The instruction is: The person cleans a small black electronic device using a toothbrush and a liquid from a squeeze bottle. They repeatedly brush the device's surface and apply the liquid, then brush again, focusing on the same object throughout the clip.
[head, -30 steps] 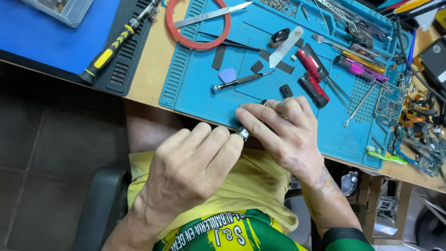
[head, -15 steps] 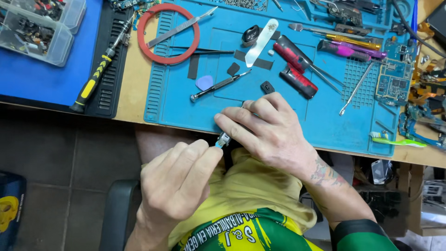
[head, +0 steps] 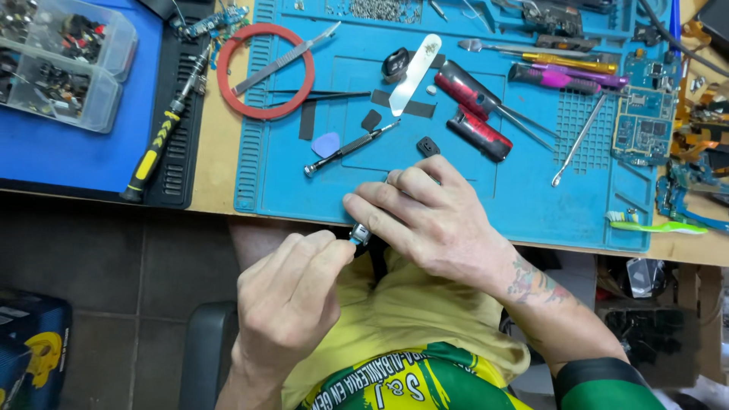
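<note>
The left hand [head: 292,292] and the right hand [head: 425,220] meet just below the front edge of the surface [head: 216,163], over the lap; both are closed on a small metal part [head: 360,234], pinched between their fingertips and mostly hidden; on the blue mat [head: 524,190] just above lie a small screwdriver [head: 349,147], a purple pick [head: 326,144] and red-handled tools [head: 474,114]; a red ring [head: 266,82] lies further left.
</note>
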